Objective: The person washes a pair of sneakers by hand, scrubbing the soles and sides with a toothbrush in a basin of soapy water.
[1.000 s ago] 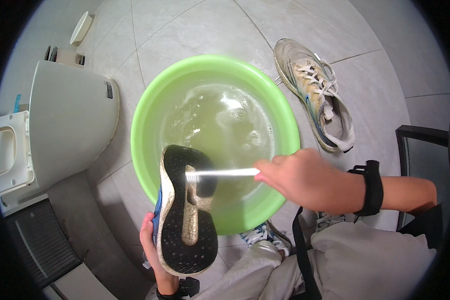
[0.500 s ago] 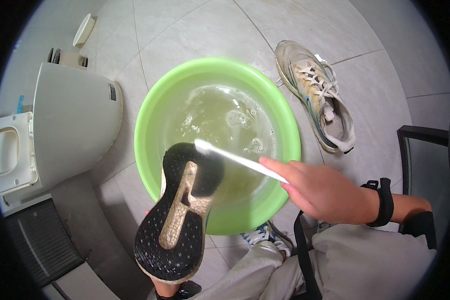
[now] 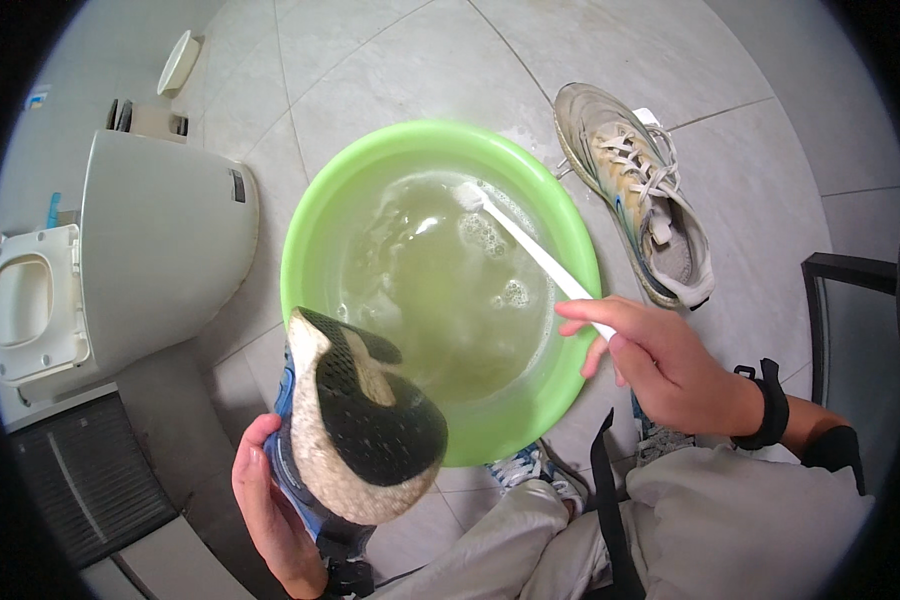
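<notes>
Across the right rim of the green basin (image 3: 440,132), a white brush (image 3: 537,254) is held by the right hand (image 3: 670,370), its handle pinched between thumb and fingers, its head at the cloudy water (image 3: 450,340). Over the near left rim, a blue shoe (image 3: 375,430), sole turned up, is grasped along its upper by the left hand (image 3: 270,520).

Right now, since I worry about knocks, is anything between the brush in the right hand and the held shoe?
Nothing visible stands in the way. The brush in the right hand points to the far side of the basin; the shoe in the left hand is at the near-left rim, with only sudsy water between.
</notes>
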The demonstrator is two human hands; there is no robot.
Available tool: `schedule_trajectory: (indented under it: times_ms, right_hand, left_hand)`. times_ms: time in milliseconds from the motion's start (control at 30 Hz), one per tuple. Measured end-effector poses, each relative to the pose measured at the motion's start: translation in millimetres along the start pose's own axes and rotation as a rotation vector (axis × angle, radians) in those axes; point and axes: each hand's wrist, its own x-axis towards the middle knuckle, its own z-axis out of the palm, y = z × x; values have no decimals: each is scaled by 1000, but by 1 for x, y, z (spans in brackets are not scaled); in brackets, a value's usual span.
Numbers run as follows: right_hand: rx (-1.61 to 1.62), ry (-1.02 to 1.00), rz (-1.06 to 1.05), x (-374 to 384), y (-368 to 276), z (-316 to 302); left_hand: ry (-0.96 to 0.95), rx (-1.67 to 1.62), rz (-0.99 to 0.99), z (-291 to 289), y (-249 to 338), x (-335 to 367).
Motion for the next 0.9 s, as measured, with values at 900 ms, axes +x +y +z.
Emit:
schedule_trajectory:
  times_ms: [900]
  right_hand:
    - [-1037, 248, -225, -30, 68, -34]
  left_hand:
    - [-91, 1142, 787, -6, 9, -23]
